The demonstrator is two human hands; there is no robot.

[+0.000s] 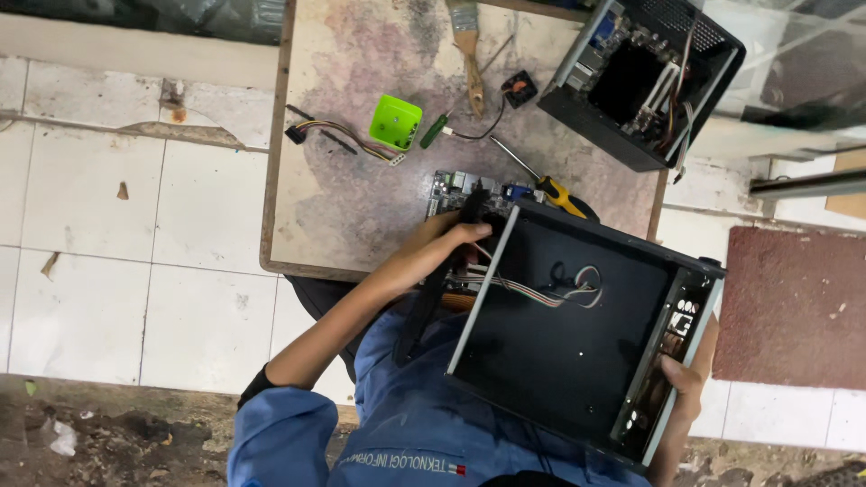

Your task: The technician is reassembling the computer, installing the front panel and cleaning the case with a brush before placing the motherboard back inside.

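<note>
Worn wooden table (361, 189) on a white tiled floor (135, 225), with a red mat (794, 307) off to the right. The largest item in hand is an open black computer case (559, 343). It is gutted, tilted across the person's lap, and its far edge rests at the table's near edge. A loose loom of coloured wires (559, 287) lies inside on its floor. A second chassis (645, 81), still full of parts and cabling, sits at the table's far right corner, well apart. A bare circuit board (451, 188) lies flat on the table just beyond the held case. The right hand (681, 379) has its fingers clamped over the case's front panel edge and steadies it. The left hand (442, 239) has its fingers curled shut around the upper end of a black strip (433, 289) that hangs down beside the case's open side; cable or strap, cannot tell. Judging by this, the work is at the stripping and cleaning stage, with the shell emptied and the board out. Any handling now calls for a firm right-hand grip and for keeping the wire loom from snagging on the rim. Smaller items on the table: paintbrush (469, 50), yellow-handled screwdriver (555, 191) near the board, green plastic box (395, 122), wire harness (334, 133), small fan (519, 88), green-handled tester (434, 132).
</note>
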